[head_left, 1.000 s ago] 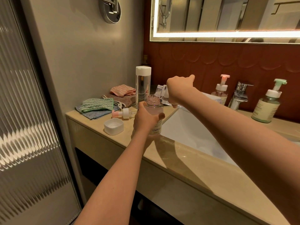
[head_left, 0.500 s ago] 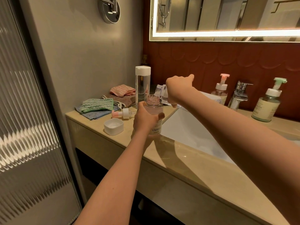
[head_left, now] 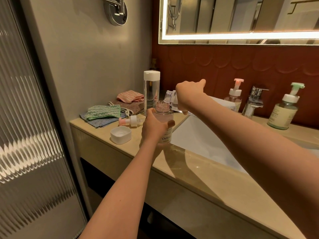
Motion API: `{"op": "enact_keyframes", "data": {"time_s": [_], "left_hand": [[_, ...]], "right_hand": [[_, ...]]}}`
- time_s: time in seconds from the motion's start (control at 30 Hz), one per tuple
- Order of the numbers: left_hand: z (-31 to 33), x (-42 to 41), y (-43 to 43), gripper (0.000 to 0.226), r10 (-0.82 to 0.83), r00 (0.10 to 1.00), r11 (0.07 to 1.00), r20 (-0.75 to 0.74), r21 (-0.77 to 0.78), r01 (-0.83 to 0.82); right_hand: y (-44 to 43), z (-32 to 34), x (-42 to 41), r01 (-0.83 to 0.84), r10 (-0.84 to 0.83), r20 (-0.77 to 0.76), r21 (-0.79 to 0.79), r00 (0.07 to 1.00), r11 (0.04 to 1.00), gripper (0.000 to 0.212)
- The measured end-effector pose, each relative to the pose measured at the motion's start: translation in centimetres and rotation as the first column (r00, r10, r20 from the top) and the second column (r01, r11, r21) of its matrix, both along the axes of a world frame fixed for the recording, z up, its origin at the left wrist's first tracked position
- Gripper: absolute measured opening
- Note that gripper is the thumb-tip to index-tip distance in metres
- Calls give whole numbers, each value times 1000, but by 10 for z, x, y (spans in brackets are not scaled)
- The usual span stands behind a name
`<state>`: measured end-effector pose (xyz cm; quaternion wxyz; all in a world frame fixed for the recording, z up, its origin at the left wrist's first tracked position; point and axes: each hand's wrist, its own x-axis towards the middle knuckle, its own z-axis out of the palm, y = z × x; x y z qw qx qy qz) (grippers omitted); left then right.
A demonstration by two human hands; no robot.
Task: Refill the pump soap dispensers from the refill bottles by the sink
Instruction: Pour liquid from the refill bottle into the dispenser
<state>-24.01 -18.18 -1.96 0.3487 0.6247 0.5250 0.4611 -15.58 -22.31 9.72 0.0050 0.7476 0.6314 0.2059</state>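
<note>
Beige bathroom worktop [head_left: 215, 183]: the left hand [head_left: 153, 126] has its fingers [head_left: 170, 123] clenched round the open dispenser [head_left: 165, 116] at the sink's edge. The right hand [head_left: 188, 94] grasps the tilted refill bottle [head_left: 170, 98], neck over the dispenser's mouth. Pouring step, I'd say. Next calls for a steady tilt, then refitting the pump head [head_left: 131, 120].

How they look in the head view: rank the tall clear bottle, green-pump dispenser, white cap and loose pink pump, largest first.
1. green-pump dispenser: widest, about as tall as the next.
2. tall clear bottle.
3. white cap and loose pink pump: look alike; the cap lies nearer, so unranked.
</note>
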Motion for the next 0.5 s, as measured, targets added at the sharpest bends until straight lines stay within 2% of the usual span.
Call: {"op": "enact_keyframes", "data": {"time_s": [0.5], "left_hand": [[-1,1,2,79,11,1000,1000,2,0,-11]], "right_hand": [[-2,1,-3,10,-10,18,1,1000,1000,19]]}}
